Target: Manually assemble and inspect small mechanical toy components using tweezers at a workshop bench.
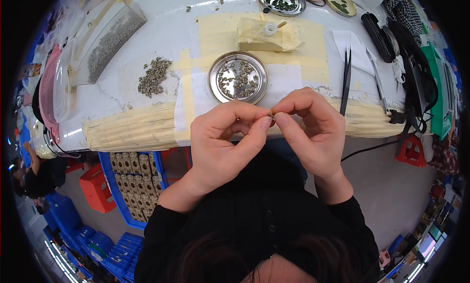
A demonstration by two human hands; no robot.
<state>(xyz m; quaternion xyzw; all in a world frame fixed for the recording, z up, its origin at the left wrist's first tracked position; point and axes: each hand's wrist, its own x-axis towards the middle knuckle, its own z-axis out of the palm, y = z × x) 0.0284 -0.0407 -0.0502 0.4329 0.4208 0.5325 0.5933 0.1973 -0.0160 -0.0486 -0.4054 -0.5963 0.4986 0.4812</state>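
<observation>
My left hand [220, 143] and my right hand [313, 134] meet over the table's front edge. Thumb and forefinger of both are pinched together on one tiny brownish piece [271, 115], mostly covered by the fingertips. Just beyond them sits a round shiny metal dish [212, 91] with many small grey-brown pieces scattered in it. To its left, a loose pile of similar small pieces [154, 77] lies on a clear sheet. Behind the dish stands a block wrapped in cream tape [259, 41], carrying a small white cup [270, 28] with a stick beside it.
Black tweezers [346, 80] and a slim metal tool [377, 82] lie at the right. A clear box [115, 36] of grey bits stands far left. Dishes of green pieces [281, 13] are at the back. Below left are a blue tray [115, 185] and a red stool [96, 187].
</observation>
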